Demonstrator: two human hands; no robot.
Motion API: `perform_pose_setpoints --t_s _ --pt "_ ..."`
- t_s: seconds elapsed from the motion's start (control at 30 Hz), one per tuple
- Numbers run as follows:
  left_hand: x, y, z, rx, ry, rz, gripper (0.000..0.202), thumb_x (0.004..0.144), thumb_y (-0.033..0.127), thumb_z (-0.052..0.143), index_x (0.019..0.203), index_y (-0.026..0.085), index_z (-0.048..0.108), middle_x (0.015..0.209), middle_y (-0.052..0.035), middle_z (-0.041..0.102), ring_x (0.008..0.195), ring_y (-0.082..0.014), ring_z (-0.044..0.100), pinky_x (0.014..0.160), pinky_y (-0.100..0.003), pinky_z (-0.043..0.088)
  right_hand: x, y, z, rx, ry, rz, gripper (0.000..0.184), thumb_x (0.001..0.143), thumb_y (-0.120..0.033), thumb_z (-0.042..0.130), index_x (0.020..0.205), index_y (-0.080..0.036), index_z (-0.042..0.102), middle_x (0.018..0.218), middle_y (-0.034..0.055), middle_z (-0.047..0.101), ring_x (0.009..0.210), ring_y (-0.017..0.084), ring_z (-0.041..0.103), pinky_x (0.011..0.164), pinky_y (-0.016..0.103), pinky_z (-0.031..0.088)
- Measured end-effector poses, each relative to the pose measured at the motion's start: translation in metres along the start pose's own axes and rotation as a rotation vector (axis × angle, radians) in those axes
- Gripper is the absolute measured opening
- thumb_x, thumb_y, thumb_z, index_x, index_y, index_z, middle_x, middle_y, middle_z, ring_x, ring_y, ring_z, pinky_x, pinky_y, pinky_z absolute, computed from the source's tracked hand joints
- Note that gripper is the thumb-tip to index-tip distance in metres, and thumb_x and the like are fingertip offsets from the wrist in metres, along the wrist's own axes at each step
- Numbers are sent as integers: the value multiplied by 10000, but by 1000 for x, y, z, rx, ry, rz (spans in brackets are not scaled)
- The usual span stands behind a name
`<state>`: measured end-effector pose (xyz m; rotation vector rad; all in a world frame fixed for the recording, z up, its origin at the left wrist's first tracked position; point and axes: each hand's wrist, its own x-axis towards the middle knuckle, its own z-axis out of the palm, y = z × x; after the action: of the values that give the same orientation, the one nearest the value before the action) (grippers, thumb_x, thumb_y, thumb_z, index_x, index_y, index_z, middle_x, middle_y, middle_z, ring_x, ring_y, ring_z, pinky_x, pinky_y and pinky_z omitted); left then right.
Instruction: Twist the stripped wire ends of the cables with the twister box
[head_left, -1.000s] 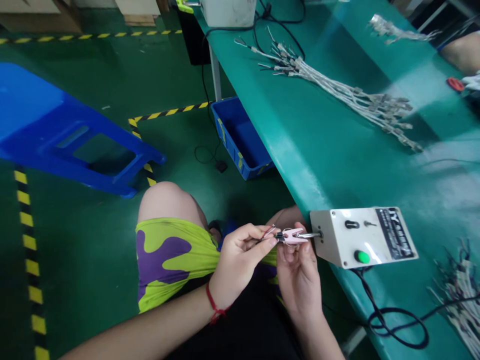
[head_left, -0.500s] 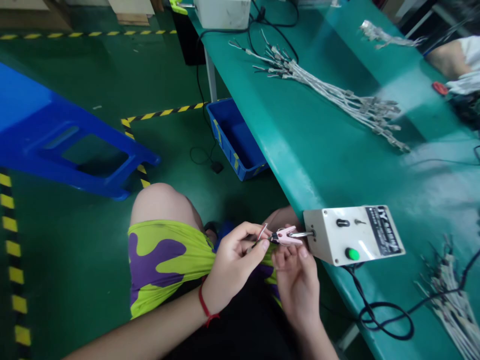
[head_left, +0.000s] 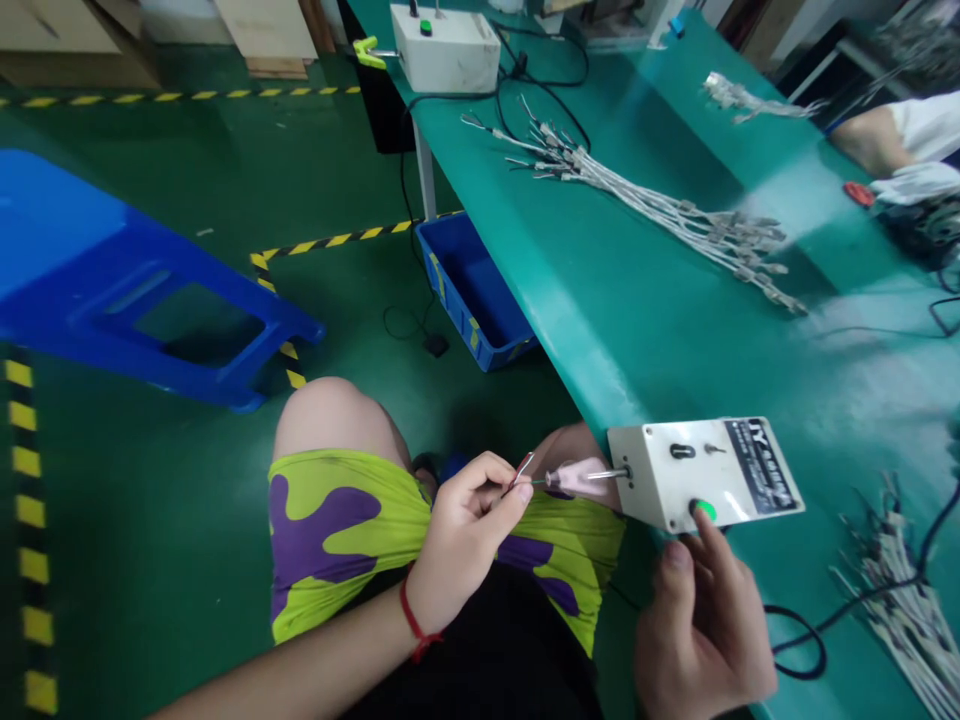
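Observation:
Between thumb and index finger, my left hand [head_left: 480, 510] pinches thin wires [head_left: 523, 468], with red and white ends sticking up. A thin dark strand runs from them to a pink clip [head_left: 579, 478], which is blurred. The clip sits on a metal shaft [head_left: 616, 472] coming out of a white box [head_left: 645, 480] at the table's edge. My right hand [head_left: 709, 630] holds nothing. Its index fingertip rests on the box's green button [head_left: 705, 509], partly covering it; the thumb stands apart and the other fingers are curled.
Bundles of white cables [head_left: 637, 190] lie on the green table [head_left: 570, 310]; another cable bundle [head_left: 900, 600] is at right. A second white box [head_left: 446, 55] stands at the far end. A blue bin [head_left: 487, 345] and blue stool [head_left: 135, 250] are on the floor. Another person's arm [head_left: 870, 140] shows at upper right.
My right hand has left the pink clip and moved right to the green button. My left hand keeps its pinch on the wires. The clip now looks blurred.

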<state>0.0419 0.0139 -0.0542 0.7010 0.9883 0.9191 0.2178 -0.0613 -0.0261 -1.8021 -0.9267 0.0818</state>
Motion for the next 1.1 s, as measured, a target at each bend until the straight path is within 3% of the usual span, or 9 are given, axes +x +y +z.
perform_pose_setpoints --t_s 0.07,0.1,0.2,0.27,0.37,0.67,0.8,0.93,1.1 --pt "-4 2 -2 -15 8 19 245 1008 339 702 871 178 579 828 39 468 593 -60 383 520 -237 268 -11 -10 4 19 83 12 289 877 -316 817 1155 -237 803 1015 110 749 821 246 691 728 391 551" --pt "-6 4 -2 -18 3 34 237 1009 323 701 866 177 580 838 37 476 598 -61 390 526 -237 279 -17 -14 6 50 33 63 243 874 -316 818 1101 -230 817 966 101 754 796 239 691 724 381 555" --pt "-13 10 -1 -10 -56 85 214 993 258 712 838 171 593 852 25 508 645 -76 424 569 -235 331 -27 -19 13 187 -384 348 247 853 -358 836 1043 -201 827 882 92 770 761 239 706 687 353 586" --pt "-17 14 1 -4 -111 105 200 980 222 717 824 169 604 851 15 525 692 -98 463 617 -244 371 -29 -17 18 317 -550 525 256 850 -372 836 1040 -201 822 849 79 764 718 213 687 644 324 581" --pt "-22 15 3 -15 -169 87 201 967 219 720 810 170 605 849 0 543 733 -128 523 655 -265 409 -29 -15 25 484 -590 641 189 862 -338 825 998 -209 808 772 39 715 642 158 610 591 277 533" --pt "-28 24 0 68 -219 -50 174 884 300 772 828 143 721 713 -50 657 628 -152 563 586 -266 405 -22 -29 32 633 -628 819 156 838 -298 838 839 -179 736 662 -19 589 574 87 459 530 202 404" --pt "-26 29 -1 153 -246 -49 187 892 309 754 834 132 765 720 -67 684 636 -157 550 588 -270 391 -23 -25 29 534 -579 754 171 848 -310 837 926 -190 743 803 17 673 667 125 579 615 235 506" --pt "-23 29 0 254 -215 -35 215 912 326 736 851 127 790 747 -81 711 639 -166 546 579 -282 374 -25 -24 21 421 -440 517 149 884 -311 812 980 -221 743 874 23 707 754 153 652 670 236 549" --pt "-22 26 0 329 -227 41 190 939 298 718 856 141 786 739 -58 701 644 -158 530 574 -278 368 -21 -31 20 340 -553 400 124 889 -319 802 949 -214 778 865 49 758 754 181 693 664 251 574"
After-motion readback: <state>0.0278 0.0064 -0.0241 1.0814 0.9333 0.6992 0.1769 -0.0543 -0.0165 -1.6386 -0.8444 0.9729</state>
